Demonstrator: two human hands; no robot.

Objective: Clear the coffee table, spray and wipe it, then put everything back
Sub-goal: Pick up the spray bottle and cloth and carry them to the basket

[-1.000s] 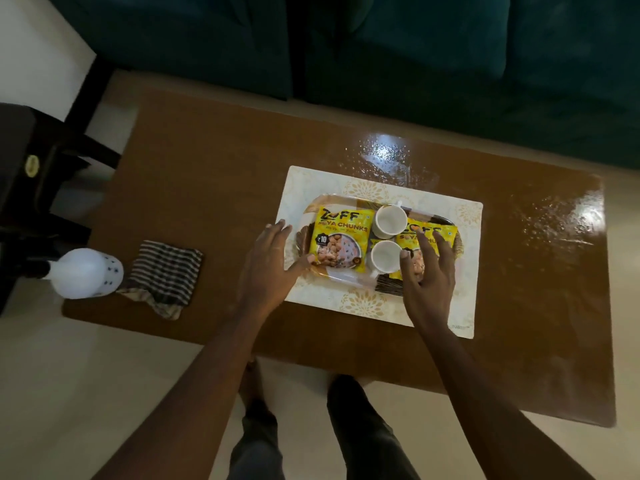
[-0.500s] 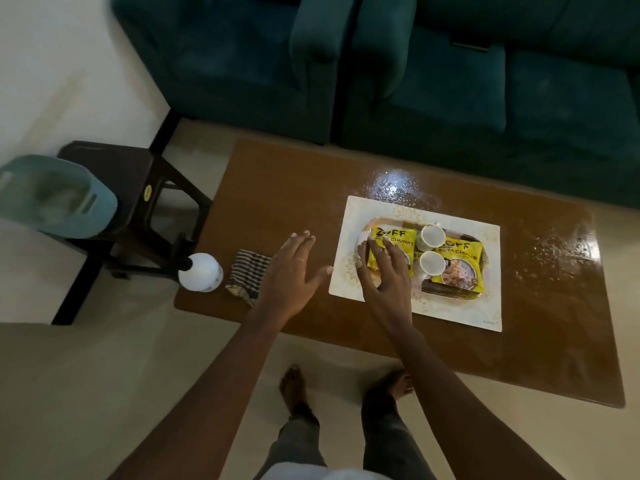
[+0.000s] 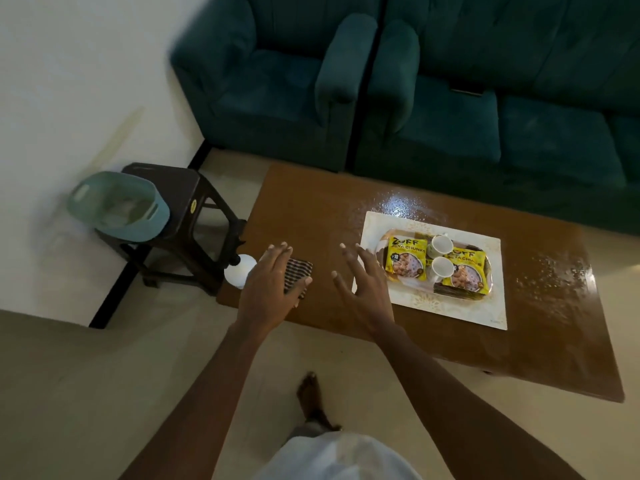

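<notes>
Nearest the camera, a bare foot [image 3: 313,400] stands on the pale floor just short of the desk [image 3: 540,341]. Both arms reach forward over its near edge. The left hand [image 3: 268,289] hangs flat with fingers spread above the striped cloth [image 3: 298,272], covering part of it; its grip is released and holds nothing. Whether the palm touches the cloth cannot be told. The right hand [image 3: 363,289] is likewise spread and empty, hovering over bare wood just beside the placemat [image 3: 450,311].

On that placemat sits the tray [image 3: 453,289], carrying two yellow snack packets [image 3: 406,258] and two white cups [image 3: 440,245], so the putting-back looks done. The tray is centred on the mat, probably to keep it off the wood, which gleams with wet patches toward the far right.

Left of the cloth, the white spray bottle [image 3: 239,270] lies at the desk's corner, within easy reach. The cleaning things appear to be the last items to collect, and the left hand is best placed for that.

Beyond stand a dark stool [image 3: 180,188] bearing a teal tub [image 3: 117,206], and the green sofa [image 3: 450,98].
</notes>
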